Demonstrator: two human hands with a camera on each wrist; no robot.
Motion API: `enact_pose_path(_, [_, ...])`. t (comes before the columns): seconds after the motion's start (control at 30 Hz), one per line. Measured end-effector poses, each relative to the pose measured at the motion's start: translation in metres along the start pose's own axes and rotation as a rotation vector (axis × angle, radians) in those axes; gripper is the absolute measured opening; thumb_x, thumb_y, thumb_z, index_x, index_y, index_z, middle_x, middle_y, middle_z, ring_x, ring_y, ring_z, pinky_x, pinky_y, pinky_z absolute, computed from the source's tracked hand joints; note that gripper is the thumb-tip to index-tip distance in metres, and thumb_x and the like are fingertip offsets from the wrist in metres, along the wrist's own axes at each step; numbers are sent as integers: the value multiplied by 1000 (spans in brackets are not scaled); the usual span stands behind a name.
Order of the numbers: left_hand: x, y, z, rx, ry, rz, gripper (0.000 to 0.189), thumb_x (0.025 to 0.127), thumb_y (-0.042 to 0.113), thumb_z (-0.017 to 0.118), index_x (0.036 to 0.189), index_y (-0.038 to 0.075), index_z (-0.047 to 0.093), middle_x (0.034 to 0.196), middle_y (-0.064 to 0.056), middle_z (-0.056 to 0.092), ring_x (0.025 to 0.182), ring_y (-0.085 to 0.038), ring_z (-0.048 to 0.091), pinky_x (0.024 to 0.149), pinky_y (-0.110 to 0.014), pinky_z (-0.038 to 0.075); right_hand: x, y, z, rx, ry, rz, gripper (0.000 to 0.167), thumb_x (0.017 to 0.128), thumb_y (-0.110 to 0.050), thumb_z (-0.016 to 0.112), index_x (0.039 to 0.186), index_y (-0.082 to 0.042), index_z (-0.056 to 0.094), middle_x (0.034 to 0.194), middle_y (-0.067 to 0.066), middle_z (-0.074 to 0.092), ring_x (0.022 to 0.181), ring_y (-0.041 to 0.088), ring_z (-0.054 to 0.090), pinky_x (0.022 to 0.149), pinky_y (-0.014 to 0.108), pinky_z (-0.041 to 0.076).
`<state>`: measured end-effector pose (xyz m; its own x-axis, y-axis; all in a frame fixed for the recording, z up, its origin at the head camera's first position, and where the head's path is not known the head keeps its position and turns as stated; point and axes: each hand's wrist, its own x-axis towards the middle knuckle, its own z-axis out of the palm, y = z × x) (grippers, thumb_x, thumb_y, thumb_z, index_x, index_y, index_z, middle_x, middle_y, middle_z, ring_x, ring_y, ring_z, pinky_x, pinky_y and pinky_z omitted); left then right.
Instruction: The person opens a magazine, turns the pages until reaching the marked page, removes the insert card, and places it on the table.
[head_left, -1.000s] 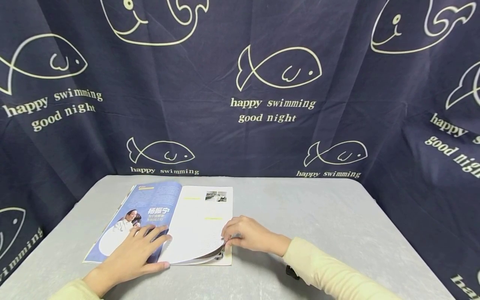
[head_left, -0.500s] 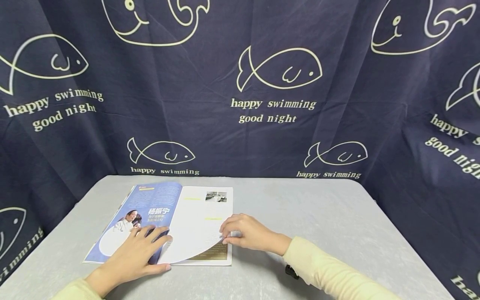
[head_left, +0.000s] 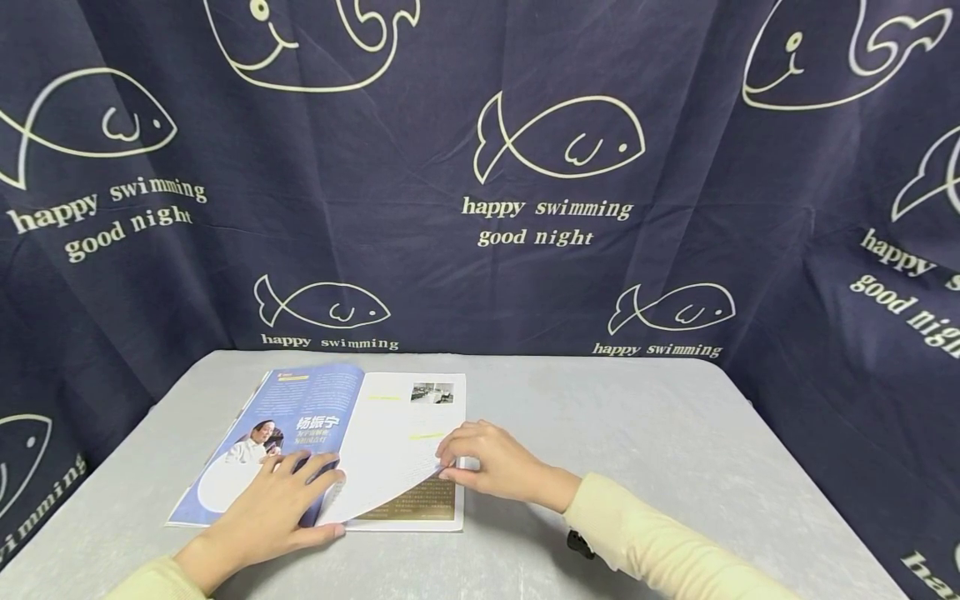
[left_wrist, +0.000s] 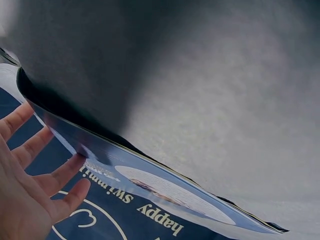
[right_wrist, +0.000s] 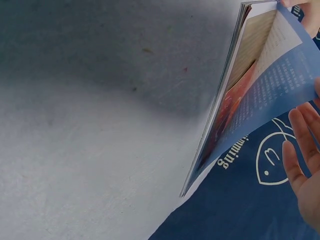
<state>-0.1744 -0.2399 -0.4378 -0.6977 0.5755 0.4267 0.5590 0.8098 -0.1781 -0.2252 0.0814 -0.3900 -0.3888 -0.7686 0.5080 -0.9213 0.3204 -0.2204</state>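
An open magazine (head_left: 300, 396) lies on the left part of the table, a blue page with a portrait on its left side and a mostly white page (head_left: 386, 450) on its right. My left hand (head_left: 273, 504) rests spread on the lower left page near the spine; the left wrist view shows its fingers (left_wrist: 65, 172) apart against the page. Between thumb and fingers, my right hand (head_left: 498, 462) pinches the right page's outer edge. That page's lower corner curves up, baring a brown printed page (head_left: 427, 500) below. The right wrist view shows the raised page's blue underside (right_wrist: 280, 85).
The grey table (head_left: 630, 442) extends right of the magazine and behind it. A dark blue curtain (head_left: 420, 250) with fish drawings and lettering hangs behind the table and at both sides. A small black object (head_left: 580, 544) shows beneath the right sleeve.
My right hand has moved slightly up and left, lifting the page corner further. Other pages bunched under it have dropped flat, uncovering the brown page. My left hand stays nearly still.
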Motion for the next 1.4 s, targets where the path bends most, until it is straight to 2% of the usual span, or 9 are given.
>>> enact_pose_path(0.33, [0,-3,-1,-2,-17,2,49,75,64,56,107,27,61,116,2,59,102,-28,54,81,-55,40,-2,0,-1,-3,10,2,8,80,-18,67,86,-13,66,95,-3,68,92,8,62,84,25,45])
enact_pose_path(0.77, [0,-4,-3,-8,1,0,46,76,60,58,107,26,61,119,0,57,102,-26,55,82,-54,41,-4,-1,-5,26,-12,156,40,80,-22,67,116,-8,57,119,3,60,113,15,54,98,31,41])
enact_pose_path(1.1, [0,-5,-5,-13,16,-8,47,77,55,60,112,23,60,118,0,58,102,-24,56,82,-52,42,-6,2,-3,23,-5,192,46,79,-20,69,122,-11,54,124,3,57,117,15,51,99,33,40])
enact_pose_path(1.23, [-1,-5,-4,-20,21,-25,49,78,53,61,115,21,60,119,1,57,103,-23,56,82,-50,41,-7,2,-3,23,-29,211,46,79,-22,69,121,-10,54,123,1,57,115,15,52,98,34,41])
enact_pose_path(1.4, [-2,-6,-4,-23,23,-47,56,77,51,61,122,17,56,123,0,56,106,-23,55,84,-48,41,-8,1,-2,13,-104,239,47,80,-25,67,122,-9,53,124,1,57,116,16,52,100,35,39])
